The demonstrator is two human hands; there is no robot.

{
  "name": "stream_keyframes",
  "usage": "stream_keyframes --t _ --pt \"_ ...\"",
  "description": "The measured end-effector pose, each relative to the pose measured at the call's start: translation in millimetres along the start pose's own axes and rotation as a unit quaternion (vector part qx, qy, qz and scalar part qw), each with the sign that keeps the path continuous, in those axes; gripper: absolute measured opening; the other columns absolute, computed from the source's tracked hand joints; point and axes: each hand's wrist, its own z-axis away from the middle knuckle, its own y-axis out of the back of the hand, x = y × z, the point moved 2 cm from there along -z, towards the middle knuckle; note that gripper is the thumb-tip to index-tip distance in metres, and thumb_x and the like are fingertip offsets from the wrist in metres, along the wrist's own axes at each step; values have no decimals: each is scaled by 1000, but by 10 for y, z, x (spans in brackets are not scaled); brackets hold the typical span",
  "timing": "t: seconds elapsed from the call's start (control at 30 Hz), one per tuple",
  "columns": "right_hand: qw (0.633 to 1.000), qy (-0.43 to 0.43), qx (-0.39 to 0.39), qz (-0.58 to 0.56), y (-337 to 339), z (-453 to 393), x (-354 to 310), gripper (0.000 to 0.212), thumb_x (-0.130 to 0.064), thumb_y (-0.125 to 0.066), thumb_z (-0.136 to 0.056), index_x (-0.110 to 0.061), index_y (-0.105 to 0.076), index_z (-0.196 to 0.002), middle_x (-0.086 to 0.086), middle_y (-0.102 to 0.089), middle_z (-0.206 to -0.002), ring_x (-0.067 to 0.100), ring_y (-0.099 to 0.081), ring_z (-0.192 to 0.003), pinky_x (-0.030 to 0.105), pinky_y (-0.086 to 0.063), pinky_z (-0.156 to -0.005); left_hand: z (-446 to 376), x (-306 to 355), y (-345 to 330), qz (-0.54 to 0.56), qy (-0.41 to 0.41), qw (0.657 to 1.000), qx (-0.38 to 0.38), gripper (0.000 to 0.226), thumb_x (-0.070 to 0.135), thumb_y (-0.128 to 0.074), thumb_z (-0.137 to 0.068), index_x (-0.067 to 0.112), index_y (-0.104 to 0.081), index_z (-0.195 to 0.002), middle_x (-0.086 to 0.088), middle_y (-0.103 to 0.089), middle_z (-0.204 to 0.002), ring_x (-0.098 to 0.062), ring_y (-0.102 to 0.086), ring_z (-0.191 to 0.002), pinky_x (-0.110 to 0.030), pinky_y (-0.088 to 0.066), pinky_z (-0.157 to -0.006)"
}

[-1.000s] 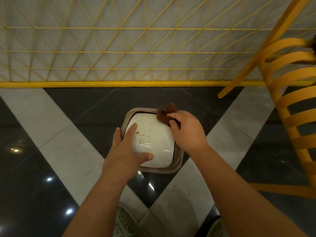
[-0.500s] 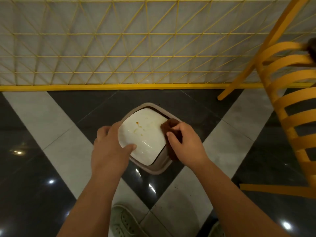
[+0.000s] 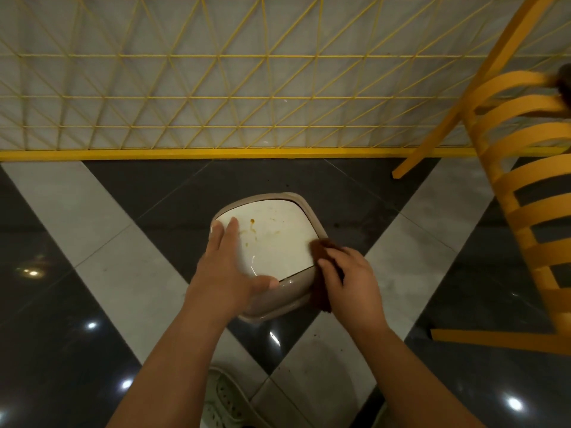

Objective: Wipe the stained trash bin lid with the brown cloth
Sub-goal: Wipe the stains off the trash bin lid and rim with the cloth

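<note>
— What is hidden on the white, brown-stained trash bin lid (image 3: 272, 242)?
— Its left edge is covered by the left hand (image 3: 225, 270); the brown cloth (image 3: 321, 273) is half concealed under the right hand (image 3: 352, 282).
— And cut off?
— The yellow slatted chair (image 3: 525, 193), at the right edge.

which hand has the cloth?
The right hand, at the right edge of the trash bin lid, grips the brown cloth. The left hand holds no cloth; it lies flat on the lid's left side.
</note>
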Motion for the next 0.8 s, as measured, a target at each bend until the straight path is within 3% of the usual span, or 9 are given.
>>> stream_keyframes --t 0.07,0.1,0.23,0.3,0.47,0.57,0.67,0.8 --pt "997 -73 19 -3 -20 7 2 35 -34 -49 -97 -26 -57 -131 -2 -56 -132 14 -50 -119 28 -39 -106 -5 23 12 -4 -8 1000 0 120 39 -83 -64 30 4 -148 10 8 -157 -24 -13 -143 -45 -28 -110" --pt "997 -69 23 -7 -51 65 -67 34 -33 -49 -97 -26 -57 -129 -3 -56 -132 13 -50 -119 28 -39 -106 -8 32 16 -6 -10 1000 -1 120 38 -83 -65 30 4 -148 10 9 -157 -23 -13 -144 -44 -28 -110" --pt "996 89 11 -26 -175 426 -501 28 -30 -56 -94 -32 -62 -121 -12 -55 -129 6 -43 -120 23 -36 -104 -2 15 47 5 -15 1000 -17 118 33 -80 -69 31 7 -148 11 15 -157 -22 -9 -145 -44 -26 -111" --pt "993 116 16 -29 -195 390 -444 27 -28 -58 -93 -31 -64 -119 -11 -57 -126 6 -43 -117 18 -34 -101 8 2 56 12 -19 999 -28 116 31 -79 -71 32 9 -148 13 16 -156 -22 -9 -144 -43 -27 -111" --pt "988 -113 33 -102 -112 52 40 32 -33 -53 -96 -23 -60 -126 -1 -57 -125 14 -52 -113 27 -43 -98 12 -16 62 -58 -15 998 -22 117 46 -75 -72 34 16 -146 8 21 -155 -25 1 -145 -48 -18 -115" --pt "986 -123 40 -103 -102 41 99 30 -28 -53 -97 -21 -60 -125 -1 -56 -123 5 -49 -100 19 -40 -91 78 37 45 -96 1 995 33 115 49 -73 -72 34 14 -145 1 11 -154 -29 -6 -142 -47 -19 -113" --pt "976 -155 55 -142 -158 183 137 30 -24 -55 -96 -22 -59 -126 -2 -56 -124 6 -49 -101 22 -42 -94 121 66 1 -53 13 998 44 113 39 -75 -71 28 9 -147 0 -3 -151 -27 -15 -136 -43 -25 -111" --pt "975 -142 43 -163 -302 470 155 26 -20 -59 -93 -28 -57 -118 -8 -56 -117 6 -52 -101 25 -45 -96 118 58 -18 -35 22 998 56 117 49 -78 -66 23 2 -148 2 -4 -151 -27 -13 -137 -44 -27 -109"
